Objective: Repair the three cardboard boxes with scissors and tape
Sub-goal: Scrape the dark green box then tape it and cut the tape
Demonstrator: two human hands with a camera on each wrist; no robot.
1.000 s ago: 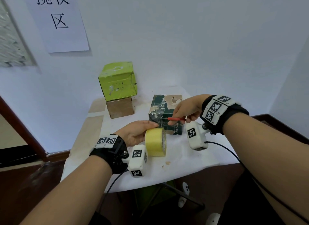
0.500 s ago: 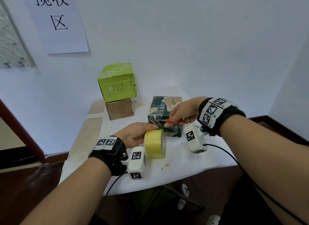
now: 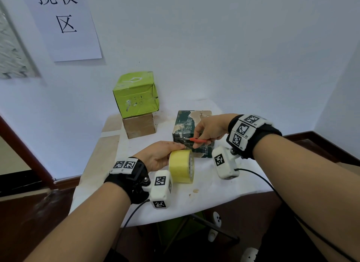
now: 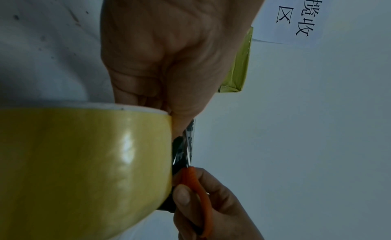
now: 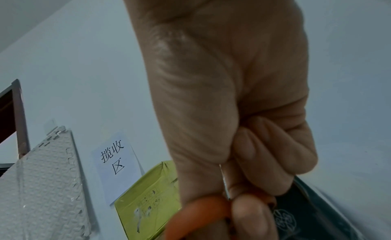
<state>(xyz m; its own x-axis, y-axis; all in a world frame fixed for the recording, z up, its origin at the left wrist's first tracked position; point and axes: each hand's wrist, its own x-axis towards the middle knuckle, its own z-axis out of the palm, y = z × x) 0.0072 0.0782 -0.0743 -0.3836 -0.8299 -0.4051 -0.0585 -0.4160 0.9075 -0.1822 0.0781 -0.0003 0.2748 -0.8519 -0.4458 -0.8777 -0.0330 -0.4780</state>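
A dark green box [image 3: 187,123] lies on the white table [image 3: 224,183], right of centre. My left hand [image 3: 161,154] holds a yellow tape roll [image 3: 181,166] upright just in front of the box; the roll [image 4: 84,168] fills the lower left wrist view. My right hand [image 3: 208,129] grips red-handled scissors [image 3: 198,140] whose blades point left at the clear tape strip between roll and box. The scissors [image 4: 194,185] show beside the roll, and their orange handle [image 5: 201,213] sits under my right thumb. A lime green box [image 3: 136,94] is stacked on a brown box [image 3: 139,125] at the back left.
A paper sign [image 3: 64,21] with characters hangs on the white wall behind the table. A dark wooden frame [image 3: 25,150] runs along the left. Cables trail from both wrist cameras over the table's front edge. Foam mat [image 5: 42,185] leans on the wall.
The right hand with the scissors has shifted slightly left toward the tape strip at the box's front corner. The left hand and roll stay almost in place.
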